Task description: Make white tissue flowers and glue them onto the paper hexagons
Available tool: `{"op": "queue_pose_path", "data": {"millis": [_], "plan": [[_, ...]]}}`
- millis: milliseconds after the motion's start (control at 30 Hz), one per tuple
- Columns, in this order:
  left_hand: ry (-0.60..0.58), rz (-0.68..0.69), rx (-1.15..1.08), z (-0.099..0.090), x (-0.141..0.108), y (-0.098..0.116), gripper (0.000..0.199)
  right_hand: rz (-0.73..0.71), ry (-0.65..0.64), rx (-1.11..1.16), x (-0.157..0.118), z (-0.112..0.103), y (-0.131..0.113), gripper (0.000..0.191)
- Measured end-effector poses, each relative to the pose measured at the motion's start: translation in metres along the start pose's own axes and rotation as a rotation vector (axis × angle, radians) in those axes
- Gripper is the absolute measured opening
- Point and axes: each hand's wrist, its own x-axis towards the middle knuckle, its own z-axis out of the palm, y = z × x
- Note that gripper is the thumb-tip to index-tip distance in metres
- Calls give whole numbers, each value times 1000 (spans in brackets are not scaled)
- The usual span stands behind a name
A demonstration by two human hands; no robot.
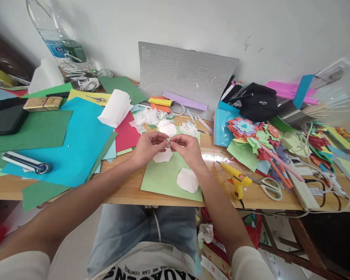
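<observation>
My left hand (148, 148) and my right hand (189, 149) meet fingertip to fingertip above a light green sheet (160, 179). Both are closed in a pinch on something small between them, too hidden to name. Just below the fingertips a white paper piece (163, 156) lies on the sheet. Another rounded white paper piece (188, 180) rests beside my right wrist. Beyond the hands is a third white piece (167, 128), near a heap of white paper scraps (147, 116).
A yellow glue gun (235, 179) and scissors (270, 188) lie at the right, below layered paper flowers (245, 127). At the left, a stapler (27, 162) rests on blue paper (81, 144). A grey cutting mat (186, 74) leans on the wall.
</observation>
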Motion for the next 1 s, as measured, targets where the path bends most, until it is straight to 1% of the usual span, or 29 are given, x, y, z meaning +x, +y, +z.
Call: {"op": "queue_pose_path", "data": {"millis": [100,167,267,433,600,800,1000], "plan": [[2,17,47,-1,0,0,30,-64,10,-88,-1,2,0,19],[14,32,78,0,0,0,28,-82,14,-103,-2,2,-1,19],[19,36,90,0,-1,1,27,-71,14,-65,-3,2,-2,21],[18,-29,-11,1,-1,4,33,-38,4,38,-4,0,-4,21],[36,-64,-77,0,1,6,35,-36,32,95,-4,0,-4,20],[42,-47,-115,1,0,4,41,-18,61,126,-2,1,-4,22],[59,-25,-44,0,0,6,43,-40,61,87,-4,3,-3,23]]}}
